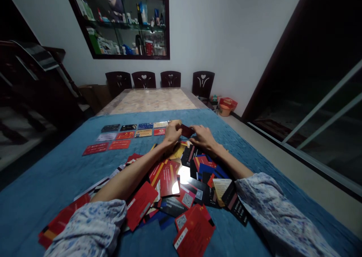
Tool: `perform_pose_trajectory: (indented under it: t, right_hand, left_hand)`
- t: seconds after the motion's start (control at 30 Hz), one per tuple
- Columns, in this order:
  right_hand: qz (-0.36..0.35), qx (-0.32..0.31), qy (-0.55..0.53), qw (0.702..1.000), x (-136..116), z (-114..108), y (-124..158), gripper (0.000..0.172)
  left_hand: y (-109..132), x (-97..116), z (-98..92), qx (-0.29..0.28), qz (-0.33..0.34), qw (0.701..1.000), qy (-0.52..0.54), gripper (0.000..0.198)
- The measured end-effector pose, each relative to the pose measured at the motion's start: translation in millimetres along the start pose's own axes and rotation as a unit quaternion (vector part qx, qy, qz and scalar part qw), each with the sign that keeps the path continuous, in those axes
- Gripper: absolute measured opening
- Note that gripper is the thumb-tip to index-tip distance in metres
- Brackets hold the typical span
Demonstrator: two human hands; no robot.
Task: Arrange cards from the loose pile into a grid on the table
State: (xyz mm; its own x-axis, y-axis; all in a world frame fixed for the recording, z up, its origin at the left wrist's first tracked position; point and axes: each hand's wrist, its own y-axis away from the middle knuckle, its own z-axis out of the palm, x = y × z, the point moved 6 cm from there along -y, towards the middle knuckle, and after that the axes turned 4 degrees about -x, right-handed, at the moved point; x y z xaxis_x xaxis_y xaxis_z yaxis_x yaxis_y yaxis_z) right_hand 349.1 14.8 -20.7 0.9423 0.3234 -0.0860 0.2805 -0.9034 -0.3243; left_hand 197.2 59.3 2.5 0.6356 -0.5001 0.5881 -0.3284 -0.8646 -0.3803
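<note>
My left grip was closed in a pinch on the left end of a dark red card, thumb against fingers. My right grip was partly curled, its fingers at the card's right end; I could not tell whether they pinched it or only touched it. The card was tilted between my two hands, just above the far edge of a loose heap of cards.

That heap lay spread between and under my forearms, red, black, blue and yellow cards overlapping at all angles, some showing QR codes. A bright glare washed out a patch near its middle.

To the left of my left hand, more cards lay flat in rows. The farthest row had a dark grey card, a black card, a blue card and a pale card. Nearer came a whitish card, an orange-red card, a tan card and a small-looking red card. Two reddish cards made the nearest row.

A blue cloth covered the near part of the worktop, whose marbled far end was bare.
</note>
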Motion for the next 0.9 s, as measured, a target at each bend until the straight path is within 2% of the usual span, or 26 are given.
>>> perform_pose_trajectory:
  t: [0.27,0.53,0.63,0.77,0.9]
  right_hand:
    - [0.001,0.032,0.054,0.998,-1,3,0,0.048]
    - [-0.015,0.043,0.067,0.997,-4,2,2,0.052]
    - [-0.009,0.044,0.077,0.996,-2,2,2,0.056]
    - [-0.014,0.048,0.093,0.994,-3,3,1,0.052]
    - [-0.021,0.057,0.102,0.993,-3,4,2,0.048]
  left_hand:
    - [2,-15,6.6,-0.032,-0.042,0.999,-0.001,0.015]
    - [5,-15,4.8,-0.033,-0.075,0.996,-0.025,0.020]
    - [5,-12,3.2,-0.026,-0.070,0.997,-0.018,0.019]
    - [8,-10,1.2,-0.023,-0.066,0.997,-0.008,0.022]
    - [10,-11,2.7,-0.030,-0.060,0.998,-0.001,0.034]
